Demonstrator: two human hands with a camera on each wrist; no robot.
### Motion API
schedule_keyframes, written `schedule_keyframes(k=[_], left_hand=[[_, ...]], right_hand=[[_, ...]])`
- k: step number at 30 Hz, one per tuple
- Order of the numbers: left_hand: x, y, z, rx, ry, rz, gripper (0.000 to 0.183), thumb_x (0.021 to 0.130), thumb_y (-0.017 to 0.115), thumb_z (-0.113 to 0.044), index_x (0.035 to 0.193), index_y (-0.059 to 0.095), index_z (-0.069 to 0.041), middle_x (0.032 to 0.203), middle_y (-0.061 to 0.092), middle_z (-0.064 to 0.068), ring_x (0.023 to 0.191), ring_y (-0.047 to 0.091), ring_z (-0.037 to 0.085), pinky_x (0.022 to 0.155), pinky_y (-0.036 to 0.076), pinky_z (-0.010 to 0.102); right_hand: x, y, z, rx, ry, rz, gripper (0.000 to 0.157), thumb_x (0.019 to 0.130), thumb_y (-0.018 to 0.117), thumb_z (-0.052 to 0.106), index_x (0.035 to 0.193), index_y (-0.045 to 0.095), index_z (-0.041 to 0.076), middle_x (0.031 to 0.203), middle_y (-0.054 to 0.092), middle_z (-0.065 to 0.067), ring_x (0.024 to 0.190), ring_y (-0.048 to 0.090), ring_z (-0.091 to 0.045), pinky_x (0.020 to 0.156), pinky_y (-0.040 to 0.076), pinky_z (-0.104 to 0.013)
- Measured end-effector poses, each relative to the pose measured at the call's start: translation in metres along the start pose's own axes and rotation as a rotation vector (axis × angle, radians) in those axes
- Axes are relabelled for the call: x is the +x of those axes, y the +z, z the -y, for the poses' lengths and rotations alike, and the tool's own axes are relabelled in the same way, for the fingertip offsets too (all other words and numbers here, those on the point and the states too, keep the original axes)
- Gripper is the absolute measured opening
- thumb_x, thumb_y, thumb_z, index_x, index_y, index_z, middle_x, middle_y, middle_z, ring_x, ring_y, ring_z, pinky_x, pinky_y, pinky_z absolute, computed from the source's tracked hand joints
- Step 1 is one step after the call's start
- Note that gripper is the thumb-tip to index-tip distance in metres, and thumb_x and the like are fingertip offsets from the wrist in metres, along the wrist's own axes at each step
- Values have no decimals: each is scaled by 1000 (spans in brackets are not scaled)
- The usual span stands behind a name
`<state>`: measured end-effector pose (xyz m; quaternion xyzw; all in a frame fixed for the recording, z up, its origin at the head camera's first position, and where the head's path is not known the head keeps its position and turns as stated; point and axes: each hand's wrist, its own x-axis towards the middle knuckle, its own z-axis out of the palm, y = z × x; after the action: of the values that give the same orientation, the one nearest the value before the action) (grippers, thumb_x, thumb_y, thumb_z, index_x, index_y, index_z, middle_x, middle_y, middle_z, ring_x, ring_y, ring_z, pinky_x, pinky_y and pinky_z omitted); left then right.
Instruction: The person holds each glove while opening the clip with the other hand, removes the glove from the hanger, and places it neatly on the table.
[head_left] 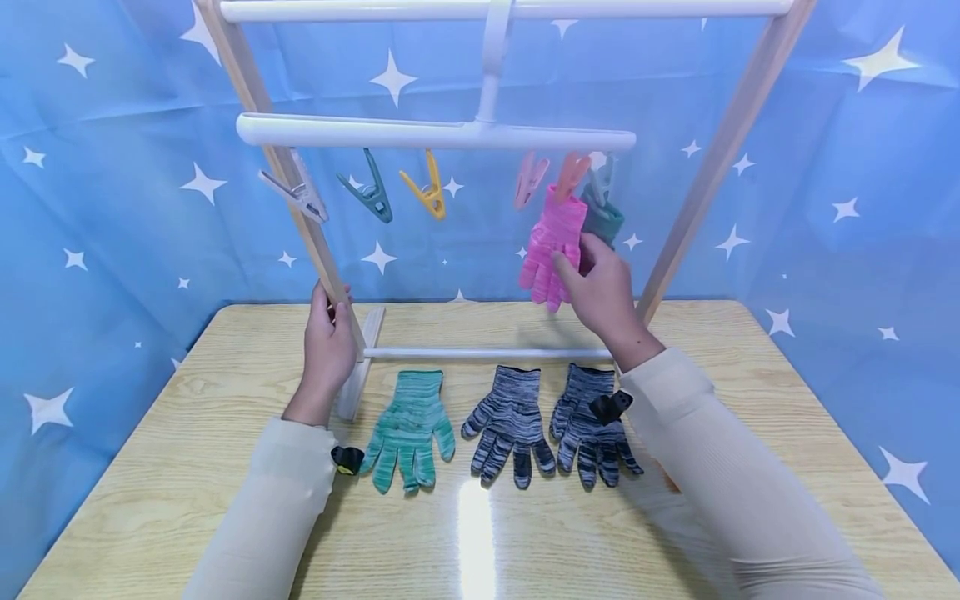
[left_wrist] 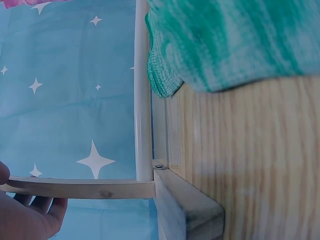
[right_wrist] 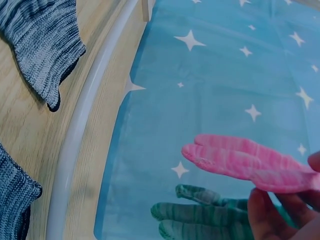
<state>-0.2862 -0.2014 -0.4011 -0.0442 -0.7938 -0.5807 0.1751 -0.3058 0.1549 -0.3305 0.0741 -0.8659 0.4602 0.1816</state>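
My left hand (head_left: 330,346) grips the left wooden post (head_left: 322,254) of a drying rack low down; in the left wrist view its fingers wrap behind the wood. Higher up at the right, my right hand (head_left: 606,287) pinches a pink glove (head_left: 557,229), thumb in front and fingers behind. That glove hangs by its cuff from an orange clothespin (head_left: 572,173) on a white hanger (head_left: 375,132). Right behind it a green glove (head_left: 603,221) hangs from a grey-blue clothespin (head_left: 602,177), partly covered; its fingers show in the right wrist view.
A pink clothespin (head_left: 529,179), a yellow clothespin (head_left: 429,187), a dark green clothespin (head_left: 369,190) and a pale grey clothespin (head_left: 303,193) hang without gloves. On the table (head_left: 150,500) lie a green glove (head_left: 411,429) and two grey-black gloves (head_left: 513,421), before the rack's lower white bar (head_left: 480,353).
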Motion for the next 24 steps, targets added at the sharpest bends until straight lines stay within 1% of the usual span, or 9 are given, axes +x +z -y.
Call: schedule_keyframes(k=[5, 11, 14, 20, 24], left_hand=[[0, 0, 0, 0, -2, 1, 46, 110, 29, -21, 156, 26, -20, 150, 42, 17, 141, 41, 35, 114, 37, 56], [0, 0, -2, -16, -2, 9, 46, 110, 29, -20, 156, 26, -19, 149, 42, 18, 141, 41, 36, 113, 37, 57], [0, 0, -2, -22, 0, 12, 47, 110, 29, -19, 157, 24, -19, 150, 41, 18, 141, 40, 36, 114, 37, 57], [1, 1, -1, -1, -2, 4, 46, 110, 28, -20, 156, 25, -19, 149, 42, 18, 140, 42, 36, 113, 38, 56], [1, 1, -1, 3, -14, 3, 46, 110, 28, -21, 156, 25, -21, 148, 43, 18, 140, 42, 35, 113, 38, 56]], right_hand=[[0, -1, 0, -8, -7, -13, 42, 102, 56, 39, 133, 58, 10, 106, 67, -10, 88, 61, -19, 69, 52, -25], [-2, -2, 0, -37, -26, -44, 38, 102, 55, 37, 127, 62, 9, 92, 65, -10, 76, 57, -20, 61, 48, -25], [-4, -2, -1, -44, -44, -63, 36, 102, 56, 37, 122, 64, 9, 87, 64, -9, 73, 56, -19, 59, 47, -25], [-10, -4, -1, -16, -81, -83, 29, 101, 58, 34, 112, 66, 8, 79, 59, -8, 66, 53, -20, 54, 44, -24], [-14, -5, -1, 0, -106, -98, 26, 101, 58, 32, 105, 66, 8, 75, 56, -7, 62, 51, -20, 51, 42, -24]])
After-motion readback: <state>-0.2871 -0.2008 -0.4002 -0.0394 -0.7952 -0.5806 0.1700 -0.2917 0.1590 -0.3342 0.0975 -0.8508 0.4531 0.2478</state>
